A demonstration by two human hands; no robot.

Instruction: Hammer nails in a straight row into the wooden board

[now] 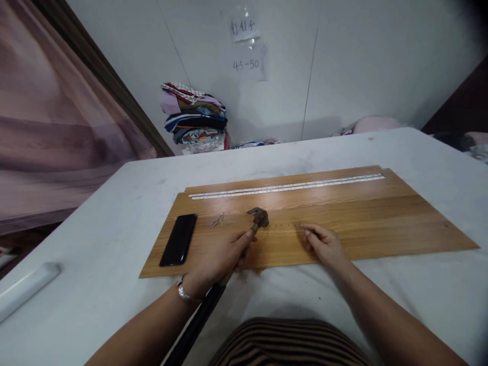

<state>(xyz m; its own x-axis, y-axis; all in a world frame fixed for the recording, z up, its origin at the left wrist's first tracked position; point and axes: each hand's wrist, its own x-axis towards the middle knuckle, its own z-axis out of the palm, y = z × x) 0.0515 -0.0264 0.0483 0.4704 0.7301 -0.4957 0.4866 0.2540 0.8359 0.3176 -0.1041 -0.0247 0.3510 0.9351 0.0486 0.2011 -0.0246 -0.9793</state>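
Note:
My left hand (219, 256) is closed round the handle of a claw hammer (258, 217), whose rusty head rests on the wooden board (381, 213). My right hand (324, 244) lies on the board to the right, fingers pinched at a small nail (305, 231) standing on the wood. A short row of nail dots (284, 225) runs between the hammer head and my right fingers. Loose nails (217, 220) lie on the board to the left of the hammer. A bracelet circles my left wrist.
A black phone (178, 239) lies at the board's left end. A white measuring tape strip (285, 187) runs along the board's far edge. The board sits on a white table (114, 213). A white bar (26, 287) lies at the left. Folded fabrics (194, 119) are stacked by the wall.

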